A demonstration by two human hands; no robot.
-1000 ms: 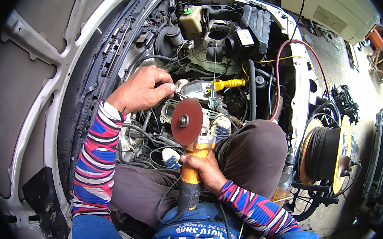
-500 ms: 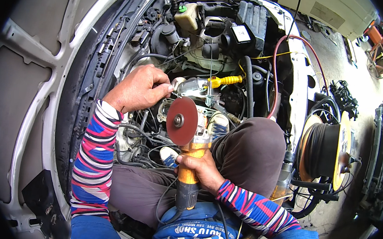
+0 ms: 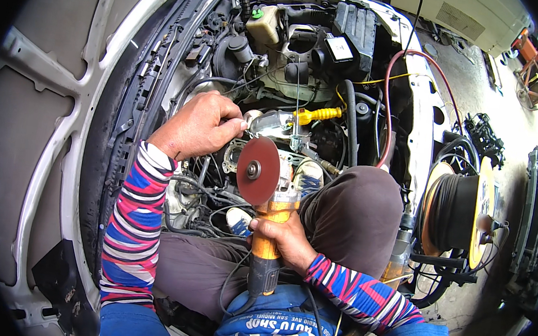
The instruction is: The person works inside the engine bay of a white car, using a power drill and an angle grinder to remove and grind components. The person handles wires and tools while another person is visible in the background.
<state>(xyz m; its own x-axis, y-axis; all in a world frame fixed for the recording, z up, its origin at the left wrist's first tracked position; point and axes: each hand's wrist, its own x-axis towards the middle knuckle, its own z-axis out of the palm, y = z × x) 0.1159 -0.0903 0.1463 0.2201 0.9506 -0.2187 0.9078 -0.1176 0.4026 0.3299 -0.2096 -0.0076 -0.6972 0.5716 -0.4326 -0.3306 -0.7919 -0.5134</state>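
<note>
My right hand (image 3: 287,241) is wrapped round the yellow body of an angle grinder (image 3: 266,248), which stands upright in front of me. Its reddish-brown disc (image 3: 258,170) faces left and shows no motion blur. Over the engine bay, my left hand (image 3: 203,126) is closed, fingers curled under and thumb pointing right. Whatever it pinches is hidden or too small to make out. Just right of its fingertips lies a work lamp with a clear, bright head (image 3: 274,124) and a yellow handle (image 3: 318,115). A thin metal rod (image 3: 297,97) stands in front of the lamp.
I sit inside the engine bay, with my shoes (image 3: 308,175) among hoses and wiring. The raised hood (image 3: 42,122) is at the left. A red hose (image 3: 386,88) crosses the right fender (image 3: 422,111). Beyond it stands a cable reel (image 3: 454,210). A pale reservoir (image 3: 265,27) sits at the far side.
Both hands and the grinder appear shifted very slightly right. My grip on the grinder is unchanged, and my left hand stays closed beside the lamp.
</note>
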